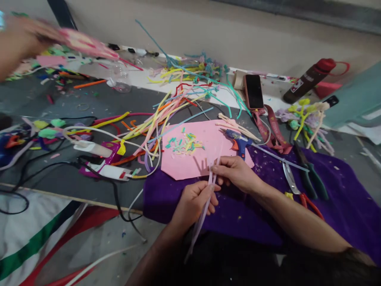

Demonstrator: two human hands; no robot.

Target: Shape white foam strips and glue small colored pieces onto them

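Note:
My left hand (197, 201) is closed around a small bunch of pale lilac pipe cleaners (203, 212), whose long ends hang down toward my lap. Just above it, my right hand (235, 171) pinches the upper part of the same bunch, and the short tips stick up past my fingers. Both hands are over the front edge of a pink sheet (208, 135) strewn with small green, yellow and white clippings (184, 143). A blue glue gun (239, 142) lies on the sheet's right side, beyond my right hand. Purple cloth (253, 214) spreads beneath.
Scissors (290, 178) and dark-handled pliers (306, 171) lie to the right. Behind are a phone (254, 91), a bottle (309, 81) and loose pipe cleaners (166, 111). Cables run around a purple-and-white power strip (111, 155) at left. Another person's blurred hand (26, 39) holds something pink.

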